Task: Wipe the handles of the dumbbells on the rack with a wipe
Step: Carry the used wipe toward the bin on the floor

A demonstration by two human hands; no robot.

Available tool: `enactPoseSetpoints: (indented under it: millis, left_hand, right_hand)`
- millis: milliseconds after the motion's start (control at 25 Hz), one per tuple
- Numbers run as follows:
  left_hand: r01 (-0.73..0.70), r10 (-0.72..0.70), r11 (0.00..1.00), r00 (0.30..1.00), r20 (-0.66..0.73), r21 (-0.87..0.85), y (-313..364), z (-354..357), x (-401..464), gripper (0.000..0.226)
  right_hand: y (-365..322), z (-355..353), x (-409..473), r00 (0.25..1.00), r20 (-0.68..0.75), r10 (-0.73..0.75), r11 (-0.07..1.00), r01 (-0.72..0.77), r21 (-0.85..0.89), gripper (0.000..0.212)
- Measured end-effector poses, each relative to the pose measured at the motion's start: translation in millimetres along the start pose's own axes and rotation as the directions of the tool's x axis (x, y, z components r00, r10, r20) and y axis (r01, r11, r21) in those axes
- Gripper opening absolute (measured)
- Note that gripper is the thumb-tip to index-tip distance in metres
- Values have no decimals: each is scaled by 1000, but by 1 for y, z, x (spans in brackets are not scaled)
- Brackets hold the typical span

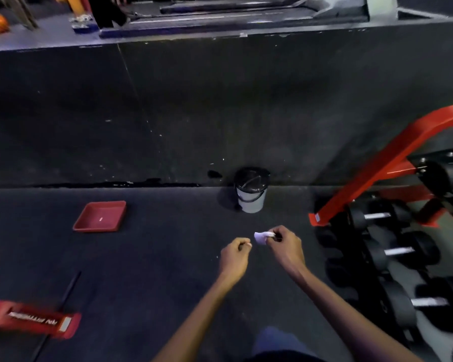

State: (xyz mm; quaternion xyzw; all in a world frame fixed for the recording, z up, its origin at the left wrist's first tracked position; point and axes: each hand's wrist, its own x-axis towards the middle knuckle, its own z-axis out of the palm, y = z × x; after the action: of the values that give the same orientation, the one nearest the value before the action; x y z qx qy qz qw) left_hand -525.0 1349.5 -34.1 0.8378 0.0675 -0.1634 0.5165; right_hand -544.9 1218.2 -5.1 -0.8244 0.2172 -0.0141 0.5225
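The right hand [283, 244] pinches a small crumpled white wipe [262, 236] between thumb and fingertips, the loose end of the wipe sticking out toward the left hand [234, 253]. The left hand holds nothing; its fingers are curled inward, with the fingertips close to the wipe but apart from it. Both hands hang over the dark rubber floor [154, 257], facing a small lidded bin [251, 190] that stands against the wall.

The dumbbells [392, 253] lie in rows on the red rack [392, 163] at the person's right, well apart from the hands. Their bright metal handles [399, 250] show between the black heads.

The step in hand is judged to be preparing the wipe. No handle is in contact with it yet.

To do this step well:
1. The left hand takes the free end and the two hands pull the wipe open, so that a flat face is available and not a wad.
2. The wipe is laid across the right palm, so that it can wrap around a handle.
3. The person turns right toward the rack and starts at the nearest handle.

A wadded wipe would probably touch only one side of each handle. Whether the wipe is moist cannot be told.
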Motion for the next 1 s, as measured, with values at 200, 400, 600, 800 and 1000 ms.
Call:
enactPoseSetpoints:
  millis: [200, 400, 600, 800, 1000]
  left_hand:
    - [-6, 6, 1000, 1000, -2, -21, 38, -21, 170, 25]
    - [8, -8, 1000, 1000, -15, 26, 88, -49, 317, 25]
    - [-2, 1, 999, 1000, 15, 55, 136, -69, 452, 26]
    - [29, -33, 999, 994, 101, 42, 156, -78, 600, 22]
    - [-65, 24, 988, 961, 275, 142, 193, -100, 726, 25]
  right_hand:
    - [-26, 43, 169, 999, -41, 25, 999, -26, -19, 6]
    - [-62, 66, 321, 998, -22, 50, 998, -51, -36, 4]
    - [-103, 91, 452, 996, -46, 79, 997, -80, -17, 7]
    - [-130, 128, 577, 978, -139, 155, 987, -157, -8, 11]
    - [-149, 166, 669, 889, -340, 307, 950, -307, 55, 13]
